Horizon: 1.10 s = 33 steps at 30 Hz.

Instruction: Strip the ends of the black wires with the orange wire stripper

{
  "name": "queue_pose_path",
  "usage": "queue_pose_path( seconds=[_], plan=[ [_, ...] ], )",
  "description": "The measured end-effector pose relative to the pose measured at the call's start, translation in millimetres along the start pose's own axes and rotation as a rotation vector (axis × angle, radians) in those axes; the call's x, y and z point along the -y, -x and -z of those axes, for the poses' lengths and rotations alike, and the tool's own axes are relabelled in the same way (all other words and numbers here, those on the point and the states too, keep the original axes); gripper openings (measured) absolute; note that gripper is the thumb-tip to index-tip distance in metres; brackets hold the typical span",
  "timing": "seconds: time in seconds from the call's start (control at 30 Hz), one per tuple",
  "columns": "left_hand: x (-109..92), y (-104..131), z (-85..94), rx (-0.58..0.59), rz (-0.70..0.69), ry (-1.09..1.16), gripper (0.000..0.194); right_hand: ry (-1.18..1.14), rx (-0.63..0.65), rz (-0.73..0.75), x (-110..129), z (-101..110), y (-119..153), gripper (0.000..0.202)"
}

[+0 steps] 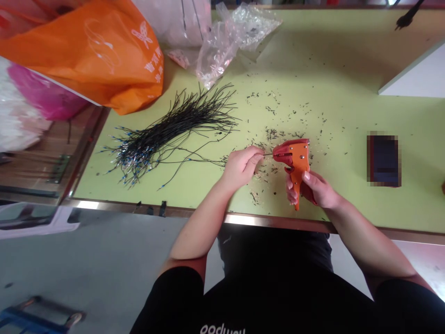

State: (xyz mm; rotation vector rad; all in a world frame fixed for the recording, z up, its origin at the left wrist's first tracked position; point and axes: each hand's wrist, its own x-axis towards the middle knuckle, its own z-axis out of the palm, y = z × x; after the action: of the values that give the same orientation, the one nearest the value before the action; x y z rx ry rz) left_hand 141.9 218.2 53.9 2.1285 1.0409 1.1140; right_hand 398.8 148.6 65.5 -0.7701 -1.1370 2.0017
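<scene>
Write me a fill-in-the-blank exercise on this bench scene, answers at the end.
1. The right hand grips an orange-and-____ tool.
2. The wire between the left hand and the tool is coloured ____.
3. The wire bundle lies toward the person's ____ side.
4. The bag with white print is coloured ____.

Missing words: red; black; left; orange.

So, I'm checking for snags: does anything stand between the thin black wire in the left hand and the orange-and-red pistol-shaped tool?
Nothing visible does: the wire spans the gap from the left hand to the front of the tool. Small black scraps lie nearby.
</scene>
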Motion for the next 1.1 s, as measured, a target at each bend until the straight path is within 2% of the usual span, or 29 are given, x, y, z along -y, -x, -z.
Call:
queue_pose_path(
  seconds=[0.13,0.27,0.33,0.37,0.43,0.5,0.6,0.7,0.83,1.0,1.1],
  plan=[
    [-7.5,-0.2,-2.2,-0.053,-0.025,0.015,0.058,-0.040,-0.090,0.064,-8.3,-14.6,-4.6,0.055],
    [-1.8,0.4,1.3,-0.081,0.016,0.090,0.056,-0.067,-0.048,0.150,-0.3,-17.1,-4.1,0.053],
    [11.6,-0.7,8.7,-0.167,0.055,0.107,0.057,-0.115,-0.137,0.289,17.4,-8.9,2.8,0.045],
    [19.2,-1.7,12.8,-0.257,0.077,0.127,0.057,-0.165,-0.272,0.411,28.3,-3.2,7.2,0.041],
    [31.5,-4.3,18.8,-0.391,0.134,0.193,0.056,-0.255,-0.454,0.459,47.4,7.8,14.4,0.044],
    [34.0,-6.3,18.6,-0.325,0.133,0.177,0.057,-0.225,-0.489,0.418,55.4,13.1,15.5,0.047],
    [18.4,-6.2,7.5,-0.125,0.082,0.074,0.057,-0.132,-0.357,0.357,41.3,6.3,4.8,0.057],
    [-3.6,-2.9,-4.5,-0.027,0.021,-0.031,0.054,0.005,-0.243,0.288,14.2,-5.5,-7.9,0.065],
    [-19.5,0.5,-11.4,-0.048,-0.042,-0.210,0.044,0.076,-0.230,0.252,-7.6,-8.6,-12.1,0.062],
    [-27.8,1.6,-17.3,-0.116,-0.158,-0.364,0.038,0.084,-0.228,0.165,-10.8,-6.7,-11.9,0.065],
    [-29.6,2.6,-18.9,-0.122,-0.184,-0.412,0.037,0.081,-0.236,0.194,-11.9,-6.6,-13.3,0.069]
  ],
)
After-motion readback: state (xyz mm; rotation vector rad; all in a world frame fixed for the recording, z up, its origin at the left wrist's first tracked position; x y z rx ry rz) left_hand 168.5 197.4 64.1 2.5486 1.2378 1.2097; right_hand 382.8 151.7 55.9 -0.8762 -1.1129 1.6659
